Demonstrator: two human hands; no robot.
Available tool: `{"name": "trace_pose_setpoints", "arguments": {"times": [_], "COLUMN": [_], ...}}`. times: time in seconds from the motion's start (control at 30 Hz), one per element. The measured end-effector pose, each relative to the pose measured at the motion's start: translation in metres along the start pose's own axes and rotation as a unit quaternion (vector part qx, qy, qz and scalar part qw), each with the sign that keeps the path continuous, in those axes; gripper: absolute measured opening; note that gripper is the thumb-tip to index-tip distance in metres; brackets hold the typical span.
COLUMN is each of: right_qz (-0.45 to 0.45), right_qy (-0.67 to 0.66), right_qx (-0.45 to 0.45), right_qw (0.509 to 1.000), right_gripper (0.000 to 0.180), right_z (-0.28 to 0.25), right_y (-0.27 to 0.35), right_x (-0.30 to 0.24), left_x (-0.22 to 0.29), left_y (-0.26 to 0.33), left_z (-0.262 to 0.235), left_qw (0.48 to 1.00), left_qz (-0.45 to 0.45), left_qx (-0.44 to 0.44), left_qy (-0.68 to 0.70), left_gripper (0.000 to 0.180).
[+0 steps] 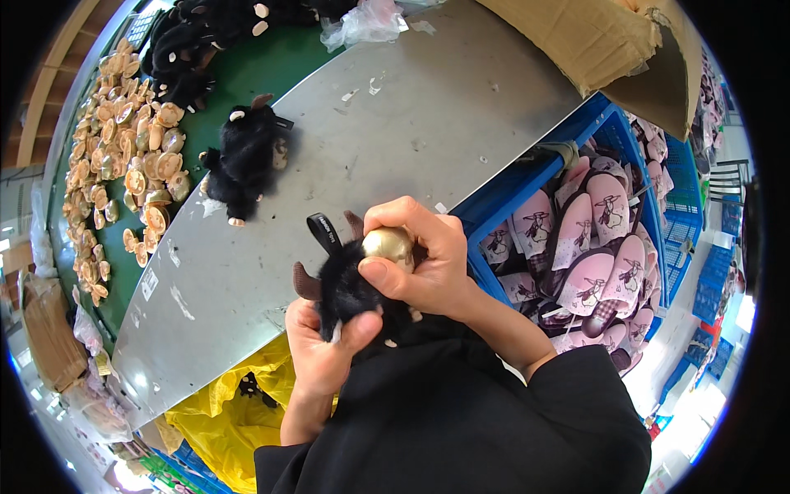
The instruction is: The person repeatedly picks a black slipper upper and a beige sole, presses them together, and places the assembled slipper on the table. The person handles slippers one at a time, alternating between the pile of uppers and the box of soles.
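Observation:
Close to my body I hold a small black plush toy with brown ears or horns and a black ribbon loop on top. My left hand grips its lower side, thumb pressed against the fur. In my right hand a shiny gold ball-like piece is pinched between thumb and fingers, against the toy's upper right side. Whether the piece is fixed to the toy I cannot tell. Another black plush toy lies on the metal table ahead, apart from both hands.
Many gold and tan round pieces lie on the green belt beyond the metal table. More black toys are heaped at the far left. Blue crates of pink slippers stand right, below a cardboard box. A yellow bag is lower left.

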State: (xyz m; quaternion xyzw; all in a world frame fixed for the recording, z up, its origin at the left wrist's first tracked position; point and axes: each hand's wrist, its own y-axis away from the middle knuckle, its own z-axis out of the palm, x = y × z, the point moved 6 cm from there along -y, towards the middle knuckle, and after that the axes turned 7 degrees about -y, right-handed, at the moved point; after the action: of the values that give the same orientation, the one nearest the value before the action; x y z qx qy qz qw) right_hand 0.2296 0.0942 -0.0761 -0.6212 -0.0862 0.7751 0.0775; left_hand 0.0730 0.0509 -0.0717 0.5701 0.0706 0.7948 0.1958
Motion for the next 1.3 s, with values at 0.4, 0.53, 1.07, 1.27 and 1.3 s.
{"name": "trace_pose_setpoints", "arguments": {"times": [0.4,0.53,1.07,1.27,1.3], "right_qz": [-0.038,0.019,-0.204,-0.239,-0.192], "right_qy": [-0.024,-0.072,0.166,0.304,0.243], "right_qx": [0.023,0.028,0.095,0.013,0.007], "right_qw": [0.999,0.997,0.96,0.922,0.951], "right_gripper": [0.045,0.041,0.047,0.025,0.027], "right_z": [-0.011,-0.015,-0.009,0.001,-0.002], "right_y": [0.009,0.009,0.006,0.001,0.0], "right_x": [0.01,0.014,0.005,-0.014,-0.01], "left_x": [0.0,-0.007,0.0,-0.001,0.0], "left_y": [-0.016,-0.021,-0.028,-0.035,-0.034], "left_z": [0.009,0.009,0.006,0.008,0.007], "left_qw": [0.998,0.998,0.99,0.997,0.997], "left_qz": [0.032,0.012,0.09,0.035,0.03], "left_qx": [0.053,0.049,0.092,0.065,0.061], "left_qy": [0.021,0.036,-0.06,-0.02,-0.022], "left_gripper": [0.025,0.026,0.023,0.02,0.02]}}
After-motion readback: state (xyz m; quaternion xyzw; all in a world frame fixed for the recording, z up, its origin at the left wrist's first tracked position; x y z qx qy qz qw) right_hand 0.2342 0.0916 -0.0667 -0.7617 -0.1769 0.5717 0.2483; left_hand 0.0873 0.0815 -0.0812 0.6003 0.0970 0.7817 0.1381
